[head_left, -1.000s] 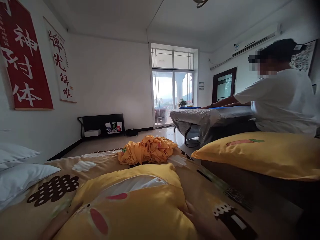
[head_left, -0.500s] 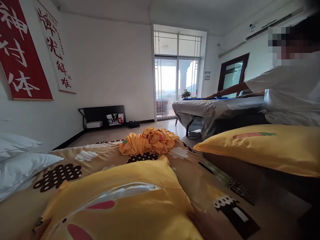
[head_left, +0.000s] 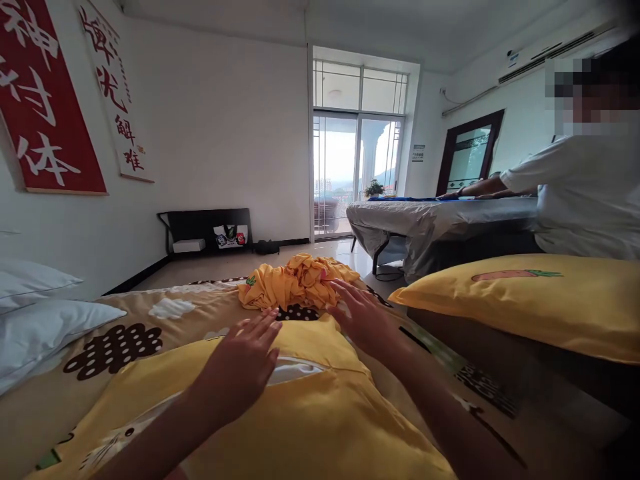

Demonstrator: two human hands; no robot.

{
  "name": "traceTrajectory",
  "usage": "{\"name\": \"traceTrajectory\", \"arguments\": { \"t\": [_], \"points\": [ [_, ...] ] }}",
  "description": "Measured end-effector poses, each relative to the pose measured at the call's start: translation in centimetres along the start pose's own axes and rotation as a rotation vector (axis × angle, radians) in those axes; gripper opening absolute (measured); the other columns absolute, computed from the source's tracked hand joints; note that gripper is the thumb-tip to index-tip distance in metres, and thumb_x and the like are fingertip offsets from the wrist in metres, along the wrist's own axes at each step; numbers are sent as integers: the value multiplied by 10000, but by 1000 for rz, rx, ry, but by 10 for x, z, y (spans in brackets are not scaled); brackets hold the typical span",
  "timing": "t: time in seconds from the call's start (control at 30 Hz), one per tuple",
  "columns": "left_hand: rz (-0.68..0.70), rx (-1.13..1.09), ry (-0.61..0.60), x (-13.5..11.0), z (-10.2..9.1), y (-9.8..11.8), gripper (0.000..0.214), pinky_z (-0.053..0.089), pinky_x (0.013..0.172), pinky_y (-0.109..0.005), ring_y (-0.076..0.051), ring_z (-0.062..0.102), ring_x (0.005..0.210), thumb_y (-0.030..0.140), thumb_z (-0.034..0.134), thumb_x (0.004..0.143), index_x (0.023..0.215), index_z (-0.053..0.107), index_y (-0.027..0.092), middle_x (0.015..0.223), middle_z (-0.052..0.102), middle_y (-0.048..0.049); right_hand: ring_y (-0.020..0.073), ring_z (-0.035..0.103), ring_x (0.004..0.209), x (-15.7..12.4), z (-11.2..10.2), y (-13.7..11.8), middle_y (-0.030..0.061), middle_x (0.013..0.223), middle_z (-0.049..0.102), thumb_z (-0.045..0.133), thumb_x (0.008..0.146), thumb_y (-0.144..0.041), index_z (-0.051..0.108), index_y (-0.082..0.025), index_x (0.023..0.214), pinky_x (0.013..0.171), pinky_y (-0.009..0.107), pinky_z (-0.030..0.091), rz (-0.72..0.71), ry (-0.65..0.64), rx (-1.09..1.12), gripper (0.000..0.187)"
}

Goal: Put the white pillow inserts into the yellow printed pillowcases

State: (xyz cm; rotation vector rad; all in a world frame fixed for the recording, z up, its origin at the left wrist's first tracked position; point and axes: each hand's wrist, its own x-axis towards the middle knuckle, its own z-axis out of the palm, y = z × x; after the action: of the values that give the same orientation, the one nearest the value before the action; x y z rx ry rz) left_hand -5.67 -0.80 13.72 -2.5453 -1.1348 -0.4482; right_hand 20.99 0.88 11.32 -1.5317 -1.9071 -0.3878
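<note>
The pillow (head_left: 310, 427) lies on the bed (head_left: 60, 407), likely soft, light and sliding in its case; we judge its corners the best hold. Our left hand (head_left: 240, 363) rests open on it; our right hand (head_left: 363, 313), open, touches its far corner, near the cloth (head_left: 300, 280).

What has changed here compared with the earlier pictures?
Both hands moved forward from the near sides of the yellow pillow: the left hand lies flat on top, the right hand reaches past its far edge, close to the crumpled yellow cloth. The cloth and the white pillows stayed put.
</note>
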Motion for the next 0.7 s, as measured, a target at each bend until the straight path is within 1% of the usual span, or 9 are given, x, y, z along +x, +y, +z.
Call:
{"name": "traceTrajectory", "arguments": {
  "t": [0.03,0.1,0.13,0.17,0.27,0.37,0.5,0.6,0.7],
  "points": [
    [-48,-20,-17,13,9,16,427,367,1065,-448,-236,426,1308,243,389,888,1275,541,142,1412,470,-114,239,353,1343,8,19,-6,94,1464,400,329,953,-445,394,-209,1401,1079,445,291,29,7,18,511],
    [-89,-86,-47,23,42,34,482,321,1093,-479,-251,364,1349,264,401,878,1332,486,125,1450,413,-130,237,242,1400,7,66,-9,105,1498,339,290,963,-451,331,-199,1442,1110,452,217,141,-146,85,543],
    [-75,-127,-88,20,63,37,521,296,1103,-504,-259,323,1372,313,398,891,1382,426,142,1478,366,-125,229,187,1419,0,90,-6,99,1517,301,268,965,-459,289,-203,1462,1126,450,165,163,-339,147,559],
    [-44,-169,-160,14,86,37,550,284,1101,-539,-273,302,1381,366,394,900,1414,378,174,1495,334,-117,226,233,1405,-9,112,-2,90,1500,340,275,962,-458,331,-215,1447,1121,437,182,157,-447,173,546],
    [-11,-215,-323,-12,140,28,551,239,1095,-605,-306,293,1381,427,390,904,1420,373,238,1496,329,-110,202,251,1399,-32,155,22,52,1513,316,237,951,-519,312,-253,1457,1121,410,194,150,-597,219,576],
    [-27,-215,-324,-24,156,24,566,208,1106,-609,-301,273,1390,337,419,882,1437,338,254,1508,307,-96,209,213,1412,-35,168,53,44,1531,272,199,926,-598,294,-277,1463,1132,448,137,188,-653,219,632],
    [-24,-230,-360,-17,147,27,606,213,1100,-609,-314,276,1387,293,441,846,1441,334,243,1508,297,-104,243,260,1394,-27,168,88,103,1496,339,172,941,-548,372,-226,1431,1105,505,165,284,-683,164,620],
    [7,-200,-338,-14,149,26,620,240,1089,-593,-330,311,1368,281,472,823,1431,358,235,1494,317,-121,239,392,1321,-17,166,99,86,1388,502,247,953,-487,530,-248,1312,1073,460,249,275,-645,124,516],
    [60,-116,-249,-17,167,19,620,307,1051,-533,-326,397,1319,301,506,806,1413,394,238,1456,388,-123,244,569,1124,-2,164,96,99,1156,655,371,946,-433,665,-181,1078,1013,455,337,263,-552,73,410]
  ]
}}
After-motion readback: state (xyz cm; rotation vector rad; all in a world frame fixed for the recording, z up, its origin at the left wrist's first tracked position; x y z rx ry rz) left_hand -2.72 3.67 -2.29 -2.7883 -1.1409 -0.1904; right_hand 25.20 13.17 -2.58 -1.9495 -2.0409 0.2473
